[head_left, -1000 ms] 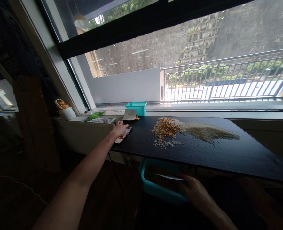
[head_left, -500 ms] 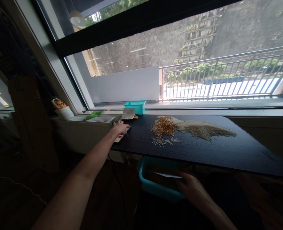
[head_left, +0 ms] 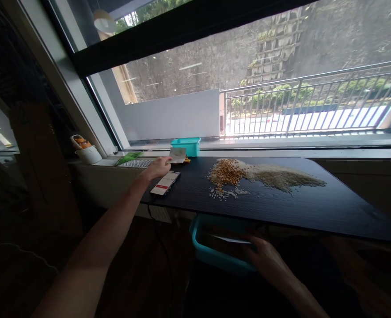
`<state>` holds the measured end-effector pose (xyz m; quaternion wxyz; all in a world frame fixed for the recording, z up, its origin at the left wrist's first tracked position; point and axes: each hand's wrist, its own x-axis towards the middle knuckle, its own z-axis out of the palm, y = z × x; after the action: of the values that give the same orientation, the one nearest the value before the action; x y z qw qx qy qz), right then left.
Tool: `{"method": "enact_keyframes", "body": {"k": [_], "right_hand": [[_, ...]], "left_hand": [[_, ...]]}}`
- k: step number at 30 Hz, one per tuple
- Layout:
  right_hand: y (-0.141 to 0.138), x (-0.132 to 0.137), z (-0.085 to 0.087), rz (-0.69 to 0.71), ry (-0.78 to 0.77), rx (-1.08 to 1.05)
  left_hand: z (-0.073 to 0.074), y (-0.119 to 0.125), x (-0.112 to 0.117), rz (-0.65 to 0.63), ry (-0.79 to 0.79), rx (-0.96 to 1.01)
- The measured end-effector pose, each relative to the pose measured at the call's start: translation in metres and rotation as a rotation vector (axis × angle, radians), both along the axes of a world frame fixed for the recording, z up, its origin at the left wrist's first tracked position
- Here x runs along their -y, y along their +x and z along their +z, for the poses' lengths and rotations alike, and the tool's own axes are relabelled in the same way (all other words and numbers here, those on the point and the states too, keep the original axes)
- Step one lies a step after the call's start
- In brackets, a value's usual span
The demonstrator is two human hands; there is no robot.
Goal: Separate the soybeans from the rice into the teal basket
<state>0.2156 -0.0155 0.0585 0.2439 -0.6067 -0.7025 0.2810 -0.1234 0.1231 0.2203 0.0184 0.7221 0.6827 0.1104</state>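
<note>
My left hand (head_left: 159, 167) reaches to the far left corner of the black table (head_left: 281, 207), its fingertips at the lower corner of a pale paper packet (head_left: 177, 155), its fingers loosely curled. A phone (head_left: 165, 183) with a lit screen lies just below that hand, uncovered. My right hand (head_left: 264, 258) is under the table's front edge, gripping the rim of a teal plastic bin (head_left: 215, 258) that holds a flat white piece. On the tabletop lies a heap of yellow corn kernels (head_left: 226, 172) merging into a spread of white rice (head_left: 281, 177).
A second teal tub (head_left: 186, 146) stands on the windowsill behind the packet. A green item (head_left: 128, 157) and a white pot with orange things (head_left: 86, 151) sit on the radiator ledge to the left. A large window with a railing outside fills the background.
My left hand has lifted off the phone and moved back toward the paper packet, which leaves the phone exposed. My right hand stays on the teal bin.
</note>
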Motion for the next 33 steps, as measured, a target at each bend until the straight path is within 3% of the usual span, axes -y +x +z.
{"method": "enact_keyframes", "body": {"k": [2,3,5,7,10,13,20,26,30,33], "right_hand": [[-0.001,-0.001,-0.001,-0.007,0.002,0.005],[-0.001,-0.001,-0.001,-0.007,0.007,0.006],[-0.003,-0.001,-0.001,0.005,0.019,0.005],[-0.003,-0.001,0.0,0.026,0.029,0.004],[-0.002,0.0,0.0,0.042,0.031,0.016],[0.001,-0.002,-0.001,0.042,0.023,0.022],[0.006,-0.001,0.006,0.087,-0.036,0.011],[0.024,0.008,0.033,0.13,0.105,0.07],[0.038,0.01,0.06,0.202,0.15,-0.092],[0.045,0.006,0.076,0.181,0.179,-0.238]], "left_hand": [[-0.01,-0.001,0.04,-0.063,-0.049,0.138],[-0.022,0.001,0.061,-0.107,-0.157,0.387],[-0.055,0.011,0.099,-0.121,-0.409,0.726],[-0.093,0.027,0.125,-0.079,-0.529,0.913],[-0.141,0.052,0.137,-0.046,-0.696,1.238],[-0.168,0.066,0.128,0.09,-0.787,1.409],[-0.186,0.075,0.107,0.135,-1.093,1.554],[-0.191,0.083,0.112,0.161,-1.032,1.589],[-0.193,0.084,0.114,0.203,-1.035,1.624],[-0.194,0.084,0.114,0.251,-1.009,1.631]]}}
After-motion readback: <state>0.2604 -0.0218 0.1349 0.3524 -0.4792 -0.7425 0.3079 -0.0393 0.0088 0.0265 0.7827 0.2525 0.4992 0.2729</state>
